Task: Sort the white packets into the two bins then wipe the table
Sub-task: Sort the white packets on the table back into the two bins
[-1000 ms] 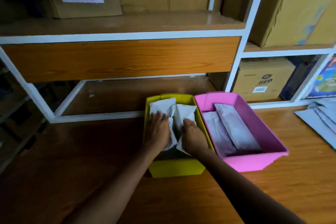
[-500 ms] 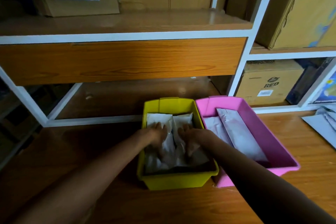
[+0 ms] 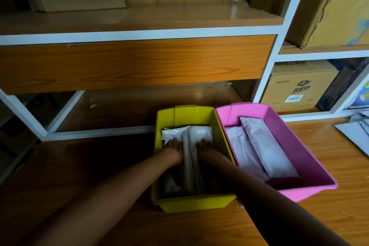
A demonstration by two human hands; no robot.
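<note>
Currently both hands are inside the yellow bin (image 3: 191, 203), lower centre of frame. Left hand (image 3: 173, 149) and right hand (image 3: 206, 149) sit side by side, slightly apart, fingers laid flat, pressing on the white packets (image 3: 200, 133) there. Pink bin (image 3: 311, 191) touches the yellow one's right side, with two long packets (image 3: 267, 152) lying in it. Both bins are on the wooden counter (image 3: 329, 215). More loose packets (image 3: 357, 136) lie at right edge of frame.

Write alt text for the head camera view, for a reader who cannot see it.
A person's left hand and right hand press on white packets inside a yellow bin on a wooden table. A pink bin beside it holds two more packets; shelves with cardboard boxes stand behind.
</note>
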